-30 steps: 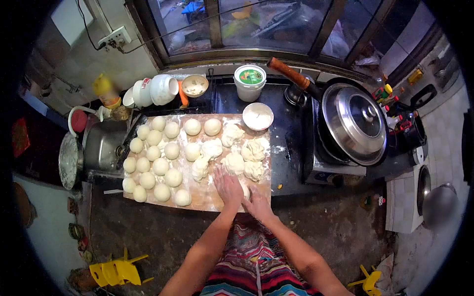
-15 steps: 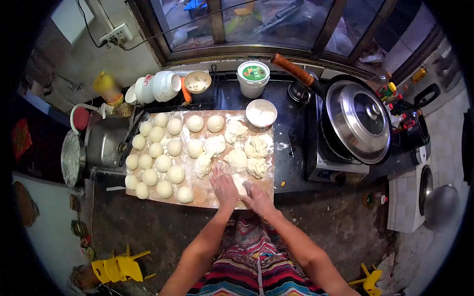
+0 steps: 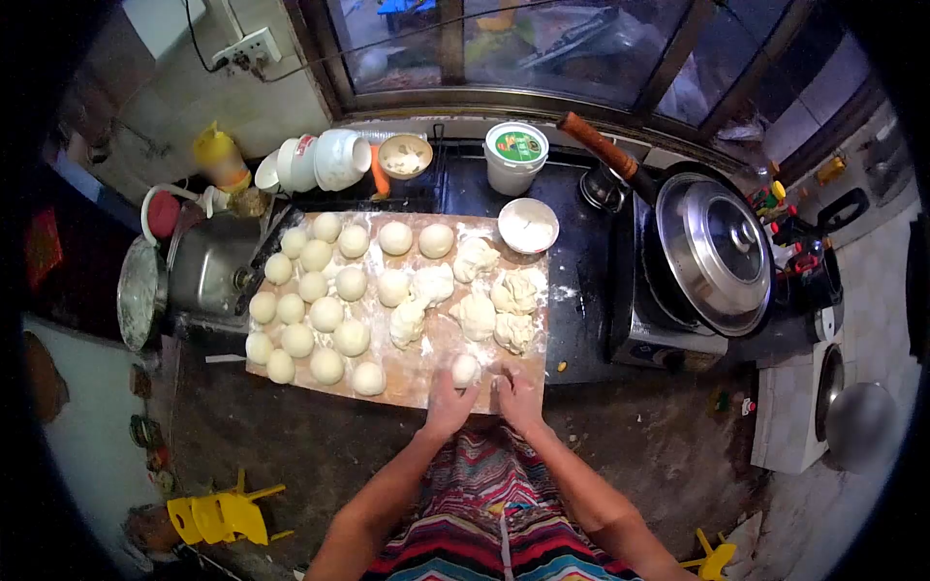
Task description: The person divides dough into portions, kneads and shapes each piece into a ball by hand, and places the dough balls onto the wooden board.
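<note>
At the wooden board's (image 3: 412, 373) front edge, the left hand (image 3: 449, 401) grips a dough ball (image 3: 465, 370); the right hand (image 3: 518, 399) is just beside, its closure unclear. Bare board lies left of them, open worktop (image 3: 578, 315) between board and stove (image 3: 668, 346).

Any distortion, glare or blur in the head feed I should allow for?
In the head view, wide-lens bowing and black corners; glare on the metal lid; the floor dim, the board brighter; soft blurred patches over the yellow bottle and grey round thing; little surface detail on the dough ball.
</note>
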`<state>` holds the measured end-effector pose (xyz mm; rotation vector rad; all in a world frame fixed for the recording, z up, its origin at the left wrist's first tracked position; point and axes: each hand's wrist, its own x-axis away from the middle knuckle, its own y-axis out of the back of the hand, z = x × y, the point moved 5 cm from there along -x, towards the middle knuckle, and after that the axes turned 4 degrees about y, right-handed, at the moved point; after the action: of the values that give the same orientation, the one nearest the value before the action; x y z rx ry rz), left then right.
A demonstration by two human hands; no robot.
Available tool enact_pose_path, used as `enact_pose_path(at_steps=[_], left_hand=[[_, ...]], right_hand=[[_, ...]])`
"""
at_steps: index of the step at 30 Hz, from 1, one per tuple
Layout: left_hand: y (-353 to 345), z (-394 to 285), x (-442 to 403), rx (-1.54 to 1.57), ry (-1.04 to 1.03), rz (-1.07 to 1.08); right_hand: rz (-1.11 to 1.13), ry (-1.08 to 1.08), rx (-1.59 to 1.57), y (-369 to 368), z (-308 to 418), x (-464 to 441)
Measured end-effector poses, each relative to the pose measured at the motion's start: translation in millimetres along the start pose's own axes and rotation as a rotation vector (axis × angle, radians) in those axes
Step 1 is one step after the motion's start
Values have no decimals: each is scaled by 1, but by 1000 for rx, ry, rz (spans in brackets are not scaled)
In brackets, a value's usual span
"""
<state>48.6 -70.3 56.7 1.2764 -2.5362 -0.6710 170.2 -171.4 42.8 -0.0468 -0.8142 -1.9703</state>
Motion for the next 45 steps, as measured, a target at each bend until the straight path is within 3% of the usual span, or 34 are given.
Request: enact_pose_path(at_steps=[1, 3, 4, 6, 7, 8, 11, 12, 14, 17, 18, 20, 23, 24, 27, 28, 30, 32, 36, 39, 40, 43, 44, 45], left_hand=[[2, 2, 7, 97, 163, 21], [-2, 11, 15, 365, 213, -88], [-5, 14, 17, 499, 237, -145], [-11, 13, 0, 344, 194, -199], [-12, 10, -11, 266, 170, -229], [-10, 10, -17, 424, 229, -260], [-22, 8, 3, 80, 44, -157], [-11, -14, 14, 49, -58, -262], [-6, 1, 27, 24, 8, -238], [20, 19, 36, -70, 110, -243], [31, 31, 36, 41, 240, -234], [59, 30, 32, 273, 470, -236], [96, 33, 16, 308, 270, -525], [106, 34, 7, 264, 315, -520], [127, 27, -17, 129, 192, -673], [129, 18, -24, 20, 128, -689], [115, 18, -38, -70, 71, -550], [84, 51, -46, -292, -12, -293], [83, 4, -45, -577, -22, -260], [77, 14, -2, -368, -4, -390], [66, 21, 16, -314, 25, -357], [38, 29, 53, -192, 43, -263], [31, 25, 56, -176, 2, -234], [24, 18, 57, -157, -39, -203]], right_hand=[[-73, 106, -85, -3, -2, 0], [-231, 322, -263, -9, 3, -2], [-202, 320, -292, -16, 14, -2], [-133, 317, -348, -31, 38, 3], [-96, 235, -557, -34, 42, 5], [-57, 153, -762, -38, 45, 6], [-2, 174, -925, -45, 25, -2], [48, 172, -973, -45, 23, -4], [120, 72, -1142, -47, 36, -1], [294, 265, -431, -43, 46, -20], [307, 196, -175, -28, 80, -20], [163, 415, 52, -29, 115, -44], [56, 710, 337, -51, 145, -76], [34, 800, 426, -58, 151, -82], [306, 572, 587, -63, 157, -81], [304, 567, 518, -58, 156, -71], [297, 554, 384, -46, 136, -39], [125, 557, 295, -31, 101, -14], [-203, 379, 156, 21, 66, 6], [-335, 369, 370, 16, 39, -13], [-267, 289, 458, 14, 57, -13], [-287, 430, 86, -27, 40, -22], [-89, 151, 1, -43, 23, -28], [-75, 80, -148, -51, 12, -30]])
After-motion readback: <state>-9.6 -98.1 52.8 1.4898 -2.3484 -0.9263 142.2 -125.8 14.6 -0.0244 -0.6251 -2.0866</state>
